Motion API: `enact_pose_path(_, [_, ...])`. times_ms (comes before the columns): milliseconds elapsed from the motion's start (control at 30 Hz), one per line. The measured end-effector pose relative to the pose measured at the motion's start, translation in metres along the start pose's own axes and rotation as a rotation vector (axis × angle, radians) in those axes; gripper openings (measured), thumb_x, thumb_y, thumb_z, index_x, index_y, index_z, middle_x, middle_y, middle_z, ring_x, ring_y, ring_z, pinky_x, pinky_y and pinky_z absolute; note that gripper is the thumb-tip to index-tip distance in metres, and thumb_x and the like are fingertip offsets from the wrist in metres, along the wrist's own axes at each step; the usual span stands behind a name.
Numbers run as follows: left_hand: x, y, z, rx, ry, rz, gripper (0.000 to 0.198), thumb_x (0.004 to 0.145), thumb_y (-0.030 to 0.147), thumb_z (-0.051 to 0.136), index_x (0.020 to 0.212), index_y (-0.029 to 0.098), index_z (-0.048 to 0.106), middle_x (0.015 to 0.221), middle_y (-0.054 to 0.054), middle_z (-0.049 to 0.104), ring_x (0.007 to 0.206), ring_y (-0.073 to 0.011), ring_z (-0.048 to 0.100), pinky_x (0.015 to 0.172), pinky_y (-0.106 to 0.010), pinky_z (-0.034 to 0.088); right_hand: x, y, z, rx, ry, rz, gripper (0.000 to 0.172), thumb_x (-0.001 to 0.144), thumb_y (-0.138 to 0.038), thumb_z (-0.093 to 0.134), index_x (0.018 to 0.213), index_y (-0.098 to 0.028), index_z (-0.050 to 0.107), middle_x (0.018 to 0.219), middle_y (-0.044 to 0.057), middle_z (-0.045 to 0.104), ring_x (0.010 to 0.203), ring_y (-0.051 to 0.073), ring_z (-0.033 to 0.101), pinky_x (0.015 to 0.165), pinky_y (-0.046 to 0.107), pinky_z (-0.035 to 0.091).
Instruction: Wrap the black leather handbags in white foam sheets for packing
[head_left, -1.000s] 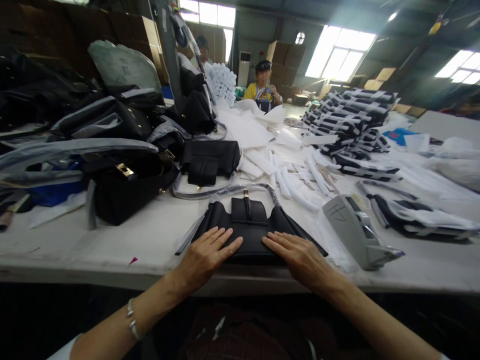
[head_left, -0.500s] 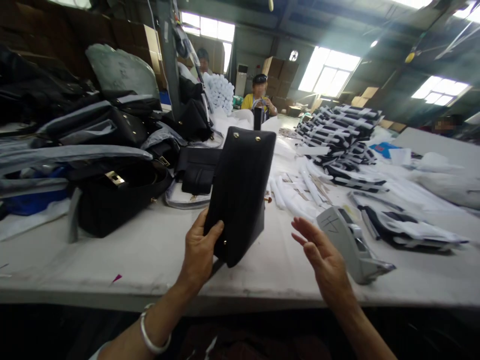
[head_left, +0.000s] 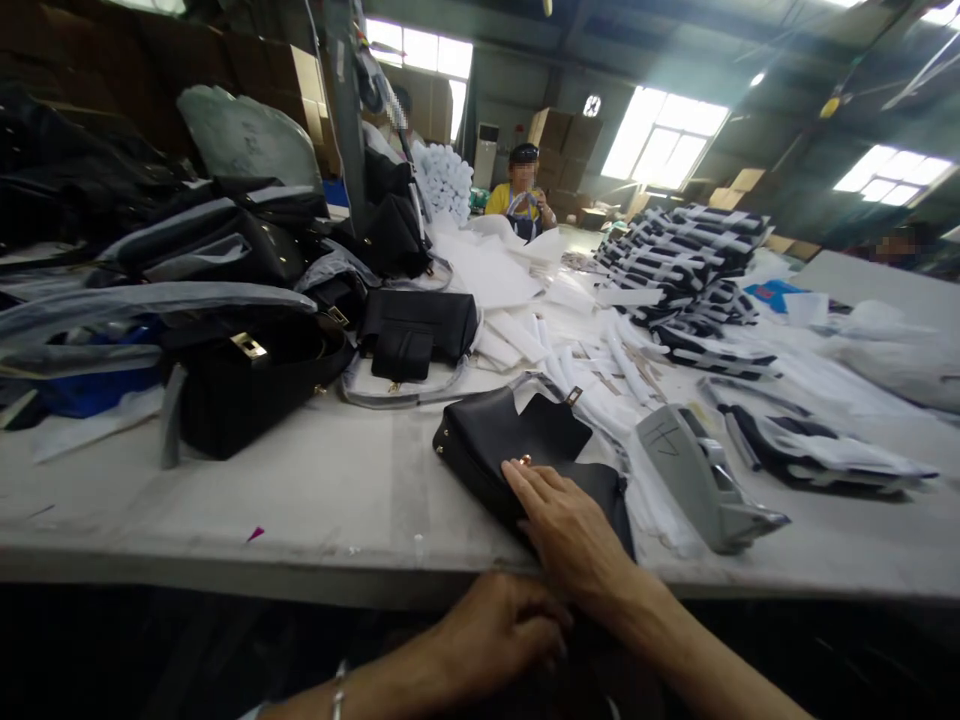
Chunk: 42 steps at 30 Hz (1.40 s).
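Observation:
A black handbag (head_left: 480,440) lies on the white table near its front edge, its flap folded back and a gold turn-lock (head_left: 526,460) on its front. My right hand (head_left: 566,520) rests flat on the bag, fingers stretched out beside the lock. Below the table edge, in front of the bag, is my left hand (head_left: 517,622). Its fingers curl downward and are blurred, so whether they hold anything is unclear. Right of the bag stands a grey tape dispenser (head_left: 679,470) with a metal tip.
More black bags (head_left: 247,390) crowd the left side, and another black bag (head_left: 420,320) lies behind. Stacked wrapped black-and-white pieces (head_left: 682,260) stand at the back right. White foam strips (head_left: 514,335) lie mid-table. A co-worker in yellow (head_left: 517,195) sits across.
The handbag, held upright in my left hand before, now lies on the table. My right hand has moved left onto it; my left hand has let go and dropped below the edge.

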<state>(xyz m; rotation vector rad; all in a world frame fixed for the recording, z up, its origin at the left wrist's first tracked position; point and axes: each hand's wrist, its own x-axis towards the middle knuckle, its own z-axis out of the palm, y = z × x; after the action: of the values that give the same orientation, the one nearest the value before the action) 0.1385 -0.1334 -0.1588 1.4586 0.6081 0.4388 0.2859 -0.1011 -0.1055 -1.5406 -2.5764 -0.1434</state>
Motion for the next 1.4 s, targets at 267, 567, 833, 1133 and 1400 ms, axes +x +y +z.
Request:
enact_pose_path(267, [0.001,0.048,-0.122,1.452,0.324,0.536,0.037,0.086,0.019,0.065,0.123,0.017,0.057,0.142,-0.011,0.055,0.139,-0.0302,0.042,0.116,-0.051,0.029,0.001,0.01,-0.012,0.057,-0.024,-0.304,0.038,0.093,-0.008,0.052,0.13,-0.013,0.056,0.114,0.011,0.071,0.098,0.022,0.065,0.086,0.035,0.052])
enact_pose_path(567, [-0.001,0.075,-0.126,1.644,0.207,0.223,0.045,0.082,0.033,0.072,0.123,0.018,0.059,0.101,-0.007,0.065,0.093,-0.027,0.061,0.079,-0.04,0.048,-0.002,0.059,-0.029,0.023,-0.09,0.011,0.079,0.07,-0.029,0.082,0.141,-0.013,0.051,0.144,0.019,0.052,0.134,0.038,0.046,0.107,0.055,0.042])
enact_pose_path(833, [0.037,0.032,-0.129,1.641,0.256,0.196,0.049,0.089,0.007,0.05,0.137,0.02,0.054,0.135,-0.013,0.06,0.123,-0.029,0.058,0.098,-0.042,0.05,0.005,0.072,0.021,-0.025,-0.034,-0.075,0.046,0.087,-0.009,0.057,0.133,-0.014,0.06,0.133,0.014,0.063,0.123,0.027,0.06,0.108,0.045,0.046])
enact_pose_path(1133, [0.038,-0.013,-0.115,1.682,0.477,0.261,0.055,0.094,0.007,0.042,0.147,0.025,0.044,0.139,-0.015,0.058,0.127,-0.0303,0.057,0.104,-0.05,0.047,-0.01,0.041,0.047,-0.04,0.071,0.109,0.065,0.091,-0.03,0.063,0.151,-0.02,0.04,0.15,0.016,0.046,0.14,0.036,0.039,0.113,0.061,0.033])
enact_pose_path(1400, [0.044,-0.012,-0.103,1.737,0.464,0.196,0.049,0.091,0.007,0.045,0.139,0.011,0.053,0.136,-0.023,0.058,0.123,-0.0356,0.059,0.101,-0.051,0.05,0.031,0.018,0.049,0.056,-0.035,0.18,0.088,0.079,-0.053,0.074,0.153,-0.025,0.035,0.155,0.018,0.039,0.144,0.043,0.029,0.113,0.069,0.02])
